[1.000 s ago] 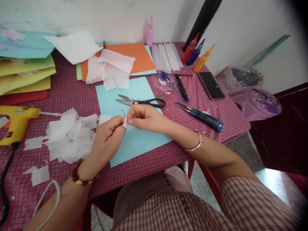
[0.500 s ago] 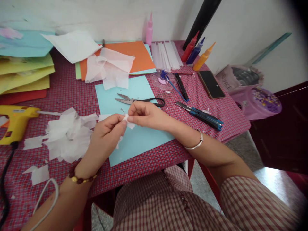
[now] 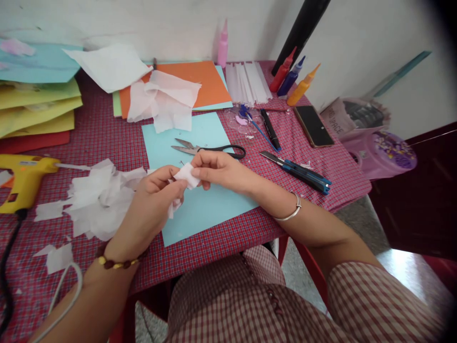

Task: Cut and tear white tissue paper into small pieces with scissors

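Both hands meet over a light blue sheet (image 3: 200,209) on the red checked tablecloth (image 3: 107,138). My left hand (image 3: 157,200) and my right hand (image 3: 214,170) pinch the same small piece of white tissue paper (image 3: 186,175) between thumb and fingers, just above the sheet. A thin wire end shows beside the tissue. A heap of white tissue scraps (image 3: 100,197) lies left of my left hand. Black-handled scissors (image 3: 210,151) rest on the blue sheet just beyond my right hand.
A yellow glue gun (image 3: 24,178) lies at the left edge. Coloured paper sheets (image 3: 39,105) are stacked at the back left, orange card (image 3: 200,81) and crumpled tissue behind. A blue cutter (image 3: 298,171), pens, a phone (image 3: 313,126) and glue bottles (image 3: 291,78) sit right.
The tissue piece has been turned and opened out between my fingers, so more of it shows. My left wrist has dropped slightly. Everything on the table stays put.
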Action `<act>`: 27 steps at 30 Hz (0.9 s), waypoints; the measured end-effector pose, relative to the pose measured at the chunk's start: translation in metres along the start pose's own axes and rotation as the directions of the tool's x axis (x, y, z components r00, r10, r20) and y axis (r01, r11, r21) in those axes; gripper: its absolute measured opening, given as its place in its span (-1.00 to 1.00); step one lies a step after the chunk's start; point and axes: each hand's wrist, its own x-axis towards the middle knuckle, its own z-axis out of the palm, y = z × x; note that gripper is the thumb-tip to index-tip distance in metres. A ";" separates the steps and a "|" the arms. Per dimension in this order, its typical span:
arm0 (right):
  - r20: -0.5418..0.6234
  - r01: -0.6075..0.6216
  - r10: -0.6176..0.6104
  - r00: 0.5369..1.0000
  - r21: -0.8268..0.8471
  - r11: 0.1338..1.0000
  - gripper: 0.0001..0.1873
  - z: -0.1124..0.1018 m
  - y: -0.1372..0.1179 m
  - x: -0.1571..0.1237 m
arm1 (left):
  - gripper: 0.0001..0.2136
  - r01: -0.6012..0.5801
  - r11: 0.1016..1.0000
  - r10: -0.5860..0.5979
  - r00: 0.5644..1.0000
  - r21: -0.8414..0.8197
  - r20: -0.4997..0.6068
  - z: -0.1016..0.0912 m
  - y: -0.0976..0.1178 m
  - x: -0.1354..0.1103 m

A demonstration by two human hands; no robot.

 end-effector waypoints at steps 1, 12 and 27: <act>-0.007 0.014 -0.014 1.000 0.009 1.000 -0.89 0.000 0.000 0.000 | -0.91 0.001 1.000 -0.001 1.000 -0.006 -0.015 0.000 0.000 0.000; 0.080 0.074 -0.066 0.995 -0.103 0.992 -0.86 0.005 0.000 -0.002 | -0.91 -0.081 0.953 0.087 0.996 0.291 -0.008 0.002 0.002 -0.005; 0.047 0.064 -0.063 0.997 -0.036 0.997 -0.92 0.003 0.000 -0.001 | -0.91 -0.111 0.929 0.102 0.994 0.352 0.045 0.000 0.003 -0.007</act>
